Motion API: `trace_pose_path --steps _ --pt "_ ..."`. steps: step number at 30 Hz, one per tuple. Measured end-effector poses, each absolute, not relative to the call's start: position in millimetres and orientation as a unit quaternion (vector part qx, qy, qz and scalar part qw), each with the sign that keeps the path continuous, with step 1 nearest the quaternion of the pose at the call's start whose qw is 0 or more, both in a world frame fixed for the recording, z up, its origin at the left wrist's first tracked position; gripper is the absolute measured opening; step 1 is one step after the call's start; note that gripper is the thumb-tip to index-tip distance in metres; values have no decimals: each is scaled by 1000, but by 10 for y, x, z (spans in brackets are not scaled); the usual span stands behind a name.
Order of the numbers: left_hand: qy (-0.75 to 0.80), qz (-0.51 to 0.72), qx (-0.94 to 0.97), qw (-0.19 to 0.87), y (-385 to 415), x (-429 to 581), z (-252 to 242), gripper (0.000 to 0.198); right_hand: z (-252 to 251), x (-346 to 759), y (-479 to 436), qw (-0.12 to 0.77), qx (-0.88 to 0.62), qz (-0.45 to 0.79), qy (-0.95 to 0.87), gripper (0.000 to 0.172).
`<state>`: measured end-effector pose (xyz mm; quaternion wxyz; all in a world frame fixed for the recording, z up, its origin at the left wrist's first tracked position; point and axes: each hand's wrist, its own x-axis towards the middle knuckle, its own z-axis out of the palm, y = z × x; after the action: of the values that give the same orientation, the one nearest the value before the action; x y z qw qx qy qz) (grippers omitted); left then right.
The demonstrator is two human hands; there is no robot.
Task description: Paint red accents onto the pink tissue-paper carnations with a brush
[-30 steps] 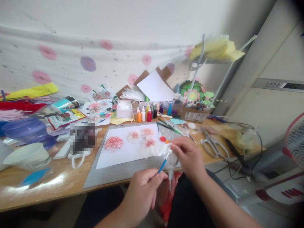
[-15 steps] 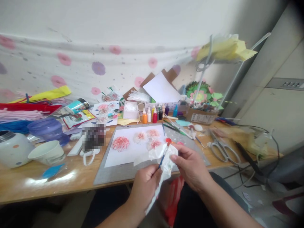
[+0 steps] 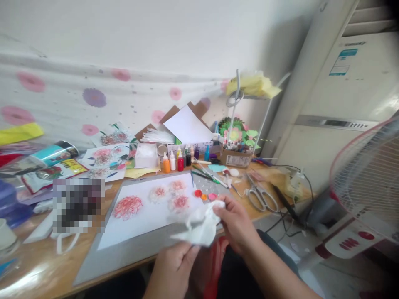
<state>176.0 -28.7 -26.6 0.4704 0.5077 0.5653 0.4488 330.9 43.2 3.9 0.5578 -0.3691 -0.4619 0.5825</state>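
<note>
A crumpled white tissue [image 3: 202,227] is spread between my two hands above the table's front edge. My right hand [image 3: 236,223] pinches its upper right part between thumb and fingers. My left hand [image 3: 176,265] is closed at the tissue's lower edge. The paintbrush that it gripped half a second ago is now hidden, apparently behind the tissue. Behind the hands, a white sheet [image 3: 124,229] with red and pink flower blooms lies on a grey board [image 3: 93,265]. Red, orange and pink paint dabs [image 3: 204,196] show just beyond the tissue.
Paint bottles [image 3: 180,161] stand behind the sheet, near a white box [image 3: 146,155]. Scissors [image 3: 262,195] and brushes [image 3: 208,174] lie to the right, by a cardboard box [image 3: 236,158]. A fan [image 3: 368,178] stands at the right. Snack packets and a purple container [image 3: 12,203] fill the left.
The view has swung right, bringing the fan into sight. The tissue has been folded over, and the paintbrush no longer shows. The paint dabs are now uncovered.
</note>
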Motion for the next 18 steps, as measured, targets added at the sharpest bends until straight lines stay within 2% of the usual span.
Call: trace_pose_path --steps 3,5,9,12,14,18 --pt "571 422 504 491 -320 1747 -274 41 30 3539 539 579 -378 546 -473 21" --pt "562 446 465 519 -299 1718 -262 45 47 3623 535 556 -367 549 -505 18" --pt "516 539 385 544 -245 1654 -206 45 124 3581 348 423 -296 600 -611 11" --pt "487 548 389 558 -285 1647 -170 51 147 3426 191 341 -237 559 -717 4" --pt "456 544 408 574 -339 1656 -158 57 127 3294 128 356 -242 479 -765 6" --pt "408 531 435 602 -427 1632 -159 51 73 3102 96 403 -276 358 -796 9"
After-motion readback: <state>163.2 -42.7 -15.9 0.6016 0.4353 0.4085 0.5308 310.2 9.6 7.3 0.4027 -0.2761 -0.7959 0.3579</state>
